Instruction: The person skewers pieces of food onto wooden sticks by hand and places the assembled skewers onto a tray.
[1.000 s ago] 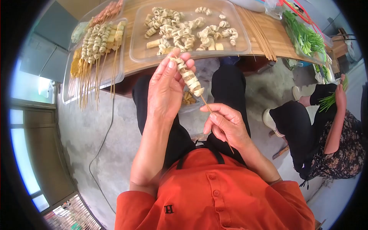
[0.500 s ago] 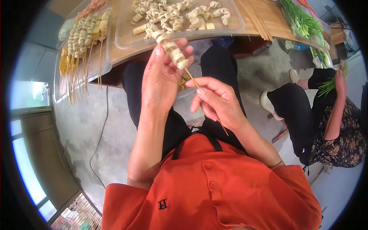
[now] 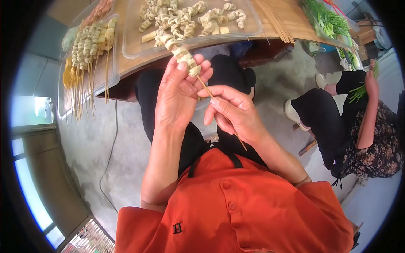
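Note:
A wooden skewer carries a pale spiral-cut food piece on its upper part, tilted up to the left. My left hand cups the food, thumb on one side and fingers behind it. My right hand pinches the bare stick below the food between thumb and fingers; the stick's lower end sticks out past the palm. Beyond them, a clear plastic tray on the table holds loose spiral pieces and a few straight chunks. The food's top end overlaps the tray's near edge in view.
At the left, another clear tray holds filled skewers. Bare skewers lie on the wooden table, with greens at its right. A seated co-worker holds greens. A cable crosses the floor.
The view has shifted, so the table sits higher. Both hands and the skewer have moved up and left in view, and the food now overlaps the tray edge. My right leg has moved.

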`<state>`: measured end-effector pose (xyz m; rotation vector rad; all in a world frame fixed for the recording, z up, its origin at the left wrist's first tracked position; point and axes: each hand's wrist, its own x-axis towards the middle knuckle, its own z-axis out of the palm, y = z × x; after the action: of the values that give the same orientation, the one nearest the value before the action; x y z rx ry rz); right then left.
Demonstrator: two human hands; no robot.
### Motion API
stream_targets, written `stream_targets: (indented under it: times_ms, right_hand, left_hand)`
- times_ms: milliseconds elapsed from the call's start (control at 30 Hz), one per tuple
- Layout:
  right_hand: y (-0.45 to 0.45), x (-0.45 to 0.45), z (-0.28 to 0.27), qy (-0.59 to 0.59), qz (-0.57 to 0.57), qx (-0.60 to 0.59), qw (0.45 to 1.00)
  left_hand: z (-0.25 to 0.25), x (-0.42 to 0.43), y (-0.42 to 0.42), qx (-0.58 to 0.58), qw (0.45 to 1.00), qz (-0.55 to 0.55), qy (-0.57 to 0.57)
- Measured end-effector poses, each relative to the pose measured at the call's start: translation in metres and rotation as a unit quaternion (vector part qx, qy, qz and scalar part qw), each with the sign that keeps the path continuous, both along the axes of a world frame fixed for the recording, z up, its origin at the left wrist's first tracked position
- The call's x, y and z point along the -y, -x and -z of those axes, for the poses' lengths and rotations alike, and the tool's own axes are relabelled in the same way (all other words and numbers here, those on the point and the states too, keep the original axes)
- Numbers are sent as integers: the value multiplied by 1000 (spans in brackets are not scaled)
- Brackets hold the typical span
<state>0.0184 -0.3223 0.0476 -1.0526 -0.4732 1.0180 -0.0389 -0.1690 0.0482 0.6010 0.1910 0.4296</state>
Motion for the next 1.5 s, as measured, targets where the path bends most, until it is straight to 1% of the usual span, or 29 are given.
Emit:
stream_targets:
  times_ms: [167,300,400,500,733,1033,1100,1167,1200,1233,1267,1300,1367,1500]
  right_hand:
    - [2,1,-3,-19,10,12,1000]
    - [1,-2,-3,-11,9,5,1000]
    - [2,-3,-3,-20,20,22,999]
    - [0,-6,-4,-28,25,17,999]
    - [-2,-7,-6,-24,22,21,999]
    - [0,-11,-5,-21,22,31,999]
    - [0,-12,-3,-25,26,36,999]
    - [0,-10,2,15,57,67,996]
    - [0,-9,2,13,58,68,996]
    - [1,-8,3,35,68,106,991]
    - [1,-8,3,57,78,143,985]
    - [2,-9,3,56,76,141,985]
    - [4,-12,3,65,109,250,960]
    - [6,-14,4,79,113,293,946]
  left_hand:
    - [3,1,0,14,1000,19,0]
    - [2,-2,2,12,999,37,-11]
    - [0,0,4,-3,999,37,-25]
    - [-9,3,5,-15,999,39,-11]
    - [5,0,7,-22,999,15,-27]
    - [3,1,9,5,999,50,-8]
    - [-2,3,9,-49,999,10,1]
    - [0,3,9,-38,999,0,5]
    - [-1,4,9,-49,998,-29,-22]
    - [0,3,8,-60,995,-58,-49]
    - [2,0,9,-63,992,-62,-93]
    - [1,0,8,-64,991,-64,-94]
    - [-4,1,7,-63,991,-83,-88]
    - [-8,-1,5,-68,989,-71,-110]
